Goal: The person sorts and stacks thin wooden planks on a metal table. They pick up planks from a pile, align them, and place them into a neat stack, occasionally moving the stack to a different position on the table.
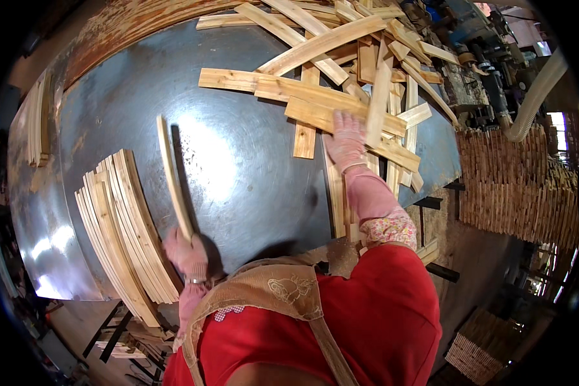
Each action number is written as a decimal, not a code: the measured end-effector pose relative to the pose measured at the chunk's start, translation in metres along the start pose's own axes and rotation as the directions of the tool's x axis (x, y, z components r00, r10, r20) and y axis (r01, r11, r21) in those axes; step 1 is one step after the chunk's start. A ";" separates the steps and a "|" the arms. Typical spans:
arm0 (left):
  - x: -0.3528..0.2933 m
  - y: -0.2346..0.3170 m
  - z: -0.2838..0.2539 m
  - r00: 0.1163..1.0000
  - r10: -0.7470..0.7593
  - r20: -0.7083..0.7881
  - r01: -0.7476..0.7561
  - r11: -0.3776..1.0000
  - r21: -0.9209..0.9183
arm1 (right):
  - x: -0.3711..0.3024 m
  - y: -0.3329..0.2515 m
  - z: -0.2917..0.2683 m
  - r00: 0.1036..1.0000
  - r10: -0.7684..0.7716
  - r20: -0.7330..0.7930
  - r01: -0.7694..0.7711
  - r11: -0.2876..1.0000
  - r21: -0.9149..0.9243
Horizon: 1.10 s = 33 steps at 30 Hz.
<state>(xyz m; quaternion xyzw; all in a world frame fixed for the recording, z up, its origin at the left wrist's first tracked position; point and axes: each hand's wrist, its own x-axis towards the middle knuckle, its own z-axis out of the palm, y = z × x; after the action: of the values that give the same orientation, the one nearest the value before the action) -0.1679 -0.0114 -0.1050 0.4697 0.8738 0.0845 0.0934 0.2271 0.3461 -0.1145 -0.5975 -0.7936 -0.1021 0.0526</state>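
Observation:
My left hand (188,255), in a pink glove, is closed around the near end of a narrow wooden slat (172,172) that stands on its edge and points away from me. Just left of it, several slats (135,225) stand side by side in a tight row. My right hand (346,143), also gloved in pink, lies with fingers stretched out on a wooden board (312,114). That board rests in a loose, crisscrossed heap of boards (367,61) at the far right. The fingers press flat on its surface and are not wrapped round it.
A grey metal tabletop (257,167) carries all this wood. A small row of slats (40,122) stands at its far left. Stacked slats (508,183) rise beyond the right edge, near machinery and a pale hose (539,96). Another stack (486,344) sits lower right.

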 end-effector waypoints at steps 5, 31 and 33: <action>-0.057 -0.059 -0.018 0.951 -0.302 -0.065 0.289 0.798 0.529 | 0.026 -0.018 -0.036 0.959 -0.210 0.190 0.184 0.972 0.146; -0.031 -0.030 -0.088 0.857 0.172 0.485 0.513 -0.352 -0.783 | 0.064 -0.230 -0.063 0.778 -0.442 0.446 0.120 0.802 0.586; -0.028 -0.038 -0.091 0.865 0.243 0.438 0.499 -0.503 -0.706 | 0.054 -0.276 -0.077 0.499 -0.600 0.625 -0.595 0.288 0.751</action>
<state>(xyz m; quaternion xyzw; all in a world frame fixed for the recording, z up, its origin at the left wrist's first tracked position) -0.2052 -0.0610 -0.0234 0.0250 0.3667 0.6698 0.6452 -0.0562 0.3062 -0.0562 -0.3927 -0.5862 0.7086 -0.0078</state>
